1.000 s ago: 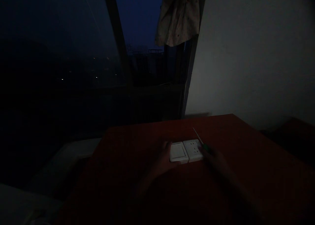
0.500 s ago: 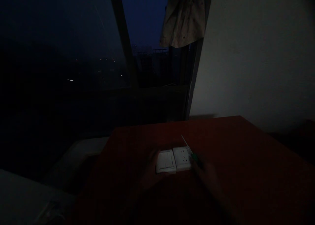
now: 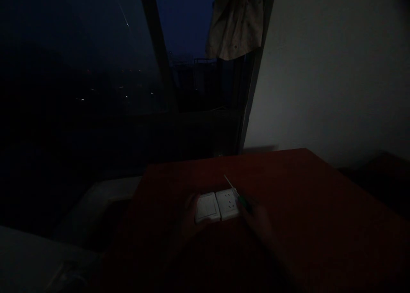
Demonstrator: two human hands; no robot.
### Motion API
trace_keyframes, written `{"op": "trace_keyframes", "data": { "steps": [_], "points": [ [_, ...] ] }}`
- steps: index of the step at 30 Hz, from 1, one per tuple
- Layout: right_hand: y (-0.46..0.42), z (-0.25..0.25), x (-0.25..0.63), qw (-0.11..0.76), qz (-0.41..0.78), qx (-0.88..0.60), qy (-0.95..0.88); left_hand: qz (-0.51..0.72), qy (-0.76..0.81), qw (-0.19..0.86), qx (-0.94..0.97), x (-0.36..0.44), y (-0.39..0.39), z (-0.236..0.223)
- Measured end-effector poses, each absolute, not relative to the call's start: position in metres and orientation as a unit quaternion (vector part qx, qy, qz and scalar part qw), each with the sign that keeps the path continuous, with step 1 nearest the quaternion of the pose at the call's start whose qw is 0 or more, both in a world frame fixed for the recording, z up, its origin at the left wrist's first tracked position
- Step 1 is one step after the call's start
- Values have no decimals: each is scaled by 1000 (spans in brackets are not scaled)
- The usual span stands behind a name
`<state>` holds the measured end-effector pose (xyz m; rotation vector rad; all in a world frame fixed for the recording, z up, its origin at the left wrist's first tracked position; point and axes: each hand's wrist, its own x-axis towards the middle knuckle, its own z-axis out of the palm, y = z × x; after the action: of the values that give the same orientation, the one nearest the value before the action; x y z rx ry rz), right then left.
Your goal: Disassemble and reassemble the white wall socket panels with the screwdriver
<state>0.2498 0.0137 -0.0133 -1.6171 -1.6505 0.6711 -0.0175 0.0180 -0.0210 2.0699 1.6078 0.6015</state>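
Two white square wall plates lie side by side on the red table (image 3: 275, 173). On the left is a light switch (image 3: 206, 205), its left side held between the fingers and thumb of my left hand (image 3: 189, 218). The wall socket (image 3: 228, 204), with its slots facing up, sits against the switch's right edge. My right hand (image 3: 260, 220) is closed around a screwdriver (image 3: 242, 200) with a green handle, its thin shaft pointing away and to the left. The right fingers are at the socket's right edge; the dimness hides whether they grip it.
Beyond the table's far edge are a dark window (image 3: 192, 88) and a hanging cloth (image 3: 237, 28). A pale wall (image 3: 329, 71) rises at the right. At the lower left a pale surface (image 3: 32, 250) carries something I cannot make out.
The view has shifted slightly, so the table, plates and hands appear a little further left. Both hands keep their places at the plates, and the screwdriver stays in my right hand.
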Motion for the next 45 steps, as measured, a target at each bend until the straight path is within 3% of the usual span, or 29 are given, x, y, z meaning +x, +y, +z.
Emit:
{"op": "trace_keyframes", "data": {
  "steps": [7,18,28,35,45],
  "points": [
    [-32,-20,239,354,235,-687,-590,242,549,208,772,-19,13,-25],
    [-119,-33,234,272,267,-683,-623,192,496,198,823,-23,18,-11],
    [-130,-51,224,230,211,-665,-679,237,464,226,823,-13,19,0],
    [-132,-56,217,251,150,-665,-688,243,468,235,816,-9,17,12],
    [-135,-59,218,254,169,-662,-685,247,458,253,816,-11,15,6]
  ]
}}
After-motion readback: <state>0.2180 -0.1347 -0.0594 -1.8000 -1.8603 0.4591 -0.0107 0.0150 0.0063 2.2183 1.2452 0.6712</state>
